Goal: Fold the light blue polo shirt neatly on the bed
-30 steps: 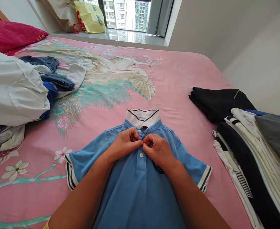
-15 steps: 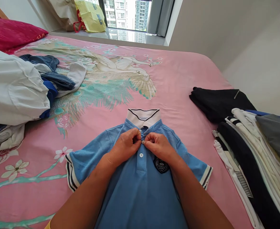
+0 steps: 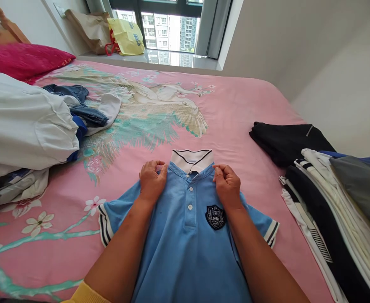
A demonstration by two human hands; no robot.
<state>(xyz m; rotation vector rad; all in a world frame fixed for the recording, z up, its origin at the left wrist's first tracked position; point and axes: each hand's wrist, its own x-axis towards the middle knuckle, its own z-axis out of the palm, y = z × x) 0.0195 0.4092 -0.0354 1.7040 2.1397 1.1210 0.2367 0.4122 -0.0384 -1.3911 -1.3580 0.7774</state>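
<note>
A blue short-sleeved polo shirt [image 3: 185,252] lies front side up on the bed. Its white collar [image 3: 192,159] has dark trim and stands up, and small buttons run down the placket below it. A black badge [image 3: 215,217] is on the chest. My left hand [image 3: 153,180] is closed on the shirt's shoulder to the left of the collar, fingers curled over the cloth. At the opposite shoulder, my right hand [image 3: 227,185] pinches the fabric just beside the collar.
White garments and jeans [image 3: 90,114] are heaped at the left, a white one [image 3: 27,122] on top. Folded clothes [image 3: 336,202] are stacked at the right beside a folded black garment [image 3: 288,141]. A red pillow [image 3: 27,61] and a yellow bag [image 3: 126,37] are farther back.
My hands have left the buttons at the placket and moved apart, out to the two shoulders. The chest badge is now fully uncovered. The view has tilted up slightly.
</note>
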